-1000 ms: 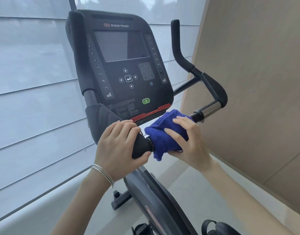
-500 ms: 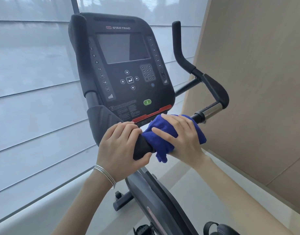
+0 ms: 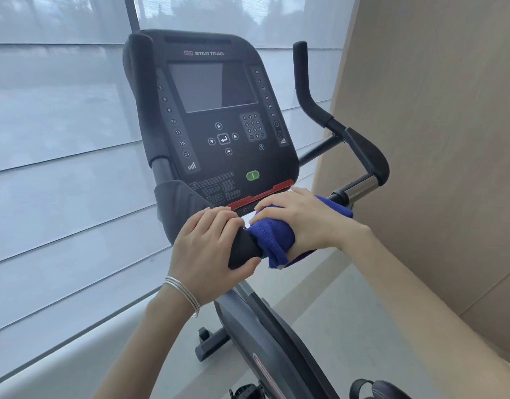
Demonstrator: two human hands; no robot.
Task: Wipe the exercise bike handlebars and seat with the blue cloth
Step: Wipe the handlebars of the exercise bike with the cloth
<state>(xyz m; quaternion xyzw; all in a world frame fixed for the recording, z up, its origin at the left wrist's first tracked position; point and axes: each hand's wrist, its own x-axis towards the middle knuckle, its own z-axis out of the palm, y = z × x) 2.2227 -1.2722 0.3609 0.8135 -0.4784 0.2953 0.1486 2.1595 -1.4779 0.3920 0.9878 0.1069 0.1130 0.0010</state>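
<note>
The black handlebars (image 3: 360,151) of the exercise bike curve around the console, with a chrome section (image 3: 363,188) on the right. My left hand (image 3: 210,251) grips the black left-centre grip (image 3: 243,249). My right hand (image 3: 308,220) lies over the blue cloth (image 3: 274,237), which is wrapped around the bar just right of the left hand. A corner of the cloth sticks out behind my right hand toward the chrome section. The seat is out of view.
The console (image 3: 216,122) with screen and keypad stands right behind my hands. A beige wall panel (image 3: 435,139) runs close along the right. White blinds (image 3: 61,168) fill the left. The bike frame (image 3: 265,335) and a pedal (image 3: 374,388) lie below.
My right hand has rotated over the top of the cloth and slid slightly left along the bar, so the cloth now bunches against the left hand. The left hand has kept its grip.
</note>
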